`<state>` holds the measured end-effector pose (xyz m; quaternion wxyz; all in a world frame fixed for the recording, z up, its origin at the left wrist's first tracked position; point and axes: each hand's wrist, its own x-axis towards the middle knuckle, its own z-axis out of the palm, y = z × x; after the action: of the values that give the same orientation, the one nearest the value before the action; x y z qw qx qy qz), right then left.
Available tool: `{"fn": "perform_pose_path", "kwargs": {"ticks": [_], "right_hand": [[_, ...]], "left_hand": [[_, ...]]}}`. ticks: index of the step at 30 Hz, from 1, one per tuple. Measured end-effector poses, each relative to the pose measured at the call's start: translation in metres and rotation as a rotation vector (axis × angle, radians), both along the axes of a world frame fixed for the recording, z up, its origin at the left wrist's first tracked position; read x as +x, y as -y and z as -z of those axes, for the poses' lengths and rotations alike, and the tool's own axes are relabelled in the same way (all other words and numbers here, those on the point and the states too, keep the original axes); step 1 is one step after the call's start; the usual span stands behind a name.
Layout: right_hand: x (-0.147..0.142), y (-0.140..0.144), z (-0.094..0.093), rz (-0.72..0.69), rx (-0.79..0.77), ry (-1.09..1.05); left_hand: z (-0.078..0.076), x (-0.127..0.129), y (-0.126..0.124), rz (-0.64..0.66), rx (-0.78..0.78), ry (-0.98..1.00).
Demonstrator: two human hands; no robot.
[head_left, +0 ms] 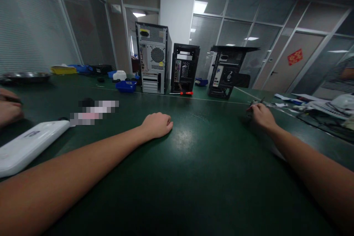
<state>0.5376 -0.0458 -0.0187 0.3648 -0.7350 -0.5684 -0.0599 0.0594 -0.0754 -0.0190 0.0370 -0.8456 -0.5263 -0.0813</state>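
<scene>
Dim overall, underexposed. Light comes from rectangular white ceiling panels (pixel 200 6) above and behind the silver-backed tower computer case (pixel 153 58); the panels clip to white. Soft glare patch on the dark green matte tabletop (pixel 188 138), in front of that case. Shadows faint and diffuse. Strong wide-angle bending toward the edges: wall lines curve, forearms stretch. Pixelated block left of the case. Far background soft and noisy.

small metal tool (pixel 256 104) | thin, grey, partly hidden, exact kind too small to tell | lies flat on green table mat, far right | pinched at fingertips of right hand (pixel 261 115) | well apart from left hand (pixel 157 124), fisted, resting knuckles-up mid-table
</scene>
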Motion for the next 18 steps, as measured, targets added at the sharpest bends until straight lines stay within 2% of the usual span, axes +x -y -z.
{"fn": "perform_pose_path", "kwargs": {"ticks": [5,12,18], "right_hand": [[0.018,0.016,-0.020,0.025,0.070,-0.009],[0.035,0.023,-0.009,-0.084,0.006,0.031],[0.035,0.021,-0.006,-0.109,-0.041,0.208]], "left_hand": [[0.000,0.001,0.000,-0.004,0.005,0.000],[0.000,0.001,-0.001,-0.005,0.003,-0.003],[-0.001,0.001,0.000,0.001,-0.012,-0.003]]}}
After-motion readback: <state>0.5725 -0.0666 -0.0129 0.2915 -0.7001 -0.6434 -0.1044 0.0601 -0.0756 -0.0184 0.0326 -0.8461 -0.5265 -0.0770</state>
